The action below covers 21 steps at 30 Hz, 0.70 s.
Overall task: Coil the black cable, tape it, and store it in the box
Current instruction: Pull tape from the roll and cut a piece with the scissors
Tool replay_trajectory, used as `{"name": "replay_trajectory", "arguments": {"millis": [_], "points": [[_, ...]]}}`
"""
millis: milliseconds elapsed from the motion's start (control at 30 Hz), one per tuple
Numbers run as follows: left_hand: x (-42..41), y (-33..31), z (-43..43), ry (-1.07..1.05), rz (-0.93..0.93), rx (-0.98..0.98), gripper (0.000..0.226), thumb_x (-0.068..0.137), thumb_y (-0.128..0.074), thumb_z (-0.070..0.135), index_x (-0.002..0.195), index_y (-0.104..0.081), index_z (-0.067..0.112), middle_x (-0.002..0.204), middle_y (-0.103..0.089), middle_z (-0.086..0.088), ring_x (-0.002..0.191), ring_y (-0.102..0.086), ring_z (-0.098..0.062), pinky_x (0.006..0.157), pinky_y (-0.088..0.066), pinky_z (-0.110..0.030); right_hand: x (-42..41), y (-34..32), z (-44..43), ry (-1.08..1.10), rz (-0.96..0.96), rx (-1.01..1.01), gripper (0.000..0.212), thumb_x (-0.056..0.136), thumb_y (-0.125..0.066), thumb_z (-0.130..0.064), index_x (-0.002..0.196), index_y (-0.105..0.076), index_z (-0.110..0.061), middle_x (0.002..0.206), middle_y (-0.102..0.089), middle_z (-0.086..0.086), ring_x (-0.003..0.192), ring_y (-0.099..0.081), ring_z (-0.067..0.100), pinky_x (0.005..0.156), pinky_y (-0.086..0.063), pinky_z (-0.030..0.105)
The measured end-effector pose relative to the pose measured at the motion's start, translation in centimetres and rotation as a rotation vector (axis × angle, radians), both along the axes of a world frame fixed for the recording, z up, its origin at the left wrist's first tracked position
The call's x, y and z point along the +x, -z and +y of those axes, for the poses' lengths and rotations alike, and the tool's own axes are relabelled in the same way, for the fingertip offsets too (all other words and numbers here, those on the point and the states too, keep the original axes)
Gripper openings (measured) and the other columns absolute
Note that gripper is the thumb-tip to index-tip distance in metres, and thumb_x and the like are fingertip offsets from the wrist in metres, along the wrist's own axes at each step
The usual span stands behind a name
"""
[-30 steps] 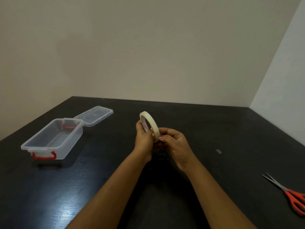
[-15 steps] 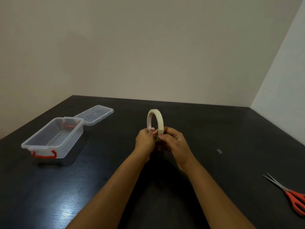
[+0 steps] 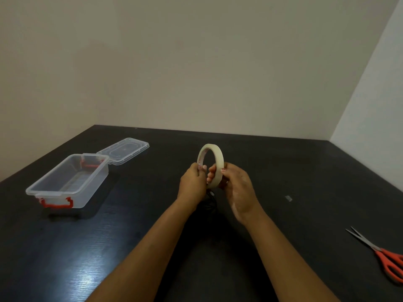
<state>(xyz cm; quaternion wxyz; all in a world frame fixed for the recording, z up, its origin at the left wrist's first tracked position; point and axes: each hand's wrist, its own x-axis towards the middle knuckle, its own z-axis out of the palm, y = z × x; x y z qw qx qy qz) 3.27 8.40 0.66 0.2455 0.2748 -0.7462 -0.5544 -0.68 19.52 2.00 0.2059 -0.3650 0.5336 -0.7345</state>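
Note:
I hold a cream roll of masking tape (image 3: 219, 155) upright above the middle of the black table. My left hand (image 3: 193, 184) pinches the roll's left rim. My right hand (image 3: 236, 184) grips its right side, fingers through the hole and thumb on the outer face. The black cable (image 3: 210, 204) lies on the table just below my hands, barely visible against the dark top and partly hidden by my wrists. The clear plastic box (image 3: 91, 188) with red latches stands open at the left.
The box's clear lid (image 3: 123, 151) lies flat behind the box. Red-handled scissors (image 3: 383, 257) rest at the right edge, blades pointing left. A small scrap (image 3: 288, 198) lies right of my hands. Walls meet the table at the back and right.
The tape roll has turned to show its hole more openly and risen slightly. My hands have spread a little apart on its two sides.

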Motion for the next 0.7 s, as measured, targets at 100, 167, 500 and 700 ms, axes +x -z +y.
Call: {"name": "replay_trajectory", "arguments": {"millis": [100,167,500,700], "points": [[0.2,-0.4,0.0,-0.07,0.022,-0.137,0.019,0.1,-0.036,0.033,0.096,-0.05,0.021,0.086,-0.056,-0.003,0.074,-0.056,-0.012,0.066,-0.048,-0.028,-0.5,0.0,0.2,-0.002,-0.007,0.008,0.026,0.084,-0.042,-0.022,0.084,-0.066,-0.011,0.074,-0.065,0.002,0.078,-0.062,0.017,0.08,-0.051,0.034],[0.5,-0.7,-0.2,-0.111,0.059,-0.247,0.018,0.1,-0.036,0.033,0.095,-0.049,0.021,0.08,-0.055,-0.003,0.068,-0.054,-0.013,0.063,-0.048,-0.03,-0.4,-0.1,0.2,-0.02,-0.029,-0.013,0.028,0.084,-0.04,-0.02,0.081,-0.067,-0.014,0.073,-0.063,0.004,0.078,-0.061,0.019,0.081,-0.048,0.039],[0.6,-0.7,0.5,-0.065,-0.008,-0.26,0.019,0.101,-0.034,0.031,0.096,-0.047,0.019,0.081,-0.054,-0.002,0.071,-0.057,-0.015,0.066,-0.052,-0.033,0.0,-1.4,0.8,-0.132,-0.193,-0.09,0.037,0.095,-0.029,-0.004,0.089,-0.065,-0.007,0.064,-0.057,0.001,0.063,-0.053,0.012,0.064,-0.051,0.024],[0.4,-0.6,0.6,-0.068,-0.049,-0.055,0.027,0.101,-0.033,0.034,0.111,-0.05,0.015,0.092,-0.055,-0.002,0.077,-0.056,-0.011,0.06,-0.044,-0.025,0.1,-1.4,0.5,-0.181,-0.198,-0.062,0.04,0.094,-0.027,0.002,0.111,-0.062,-0.003,0.069,-0.061,0.0,0.068,-0.054,0.011,0.069,-0.05,0.024]]}}
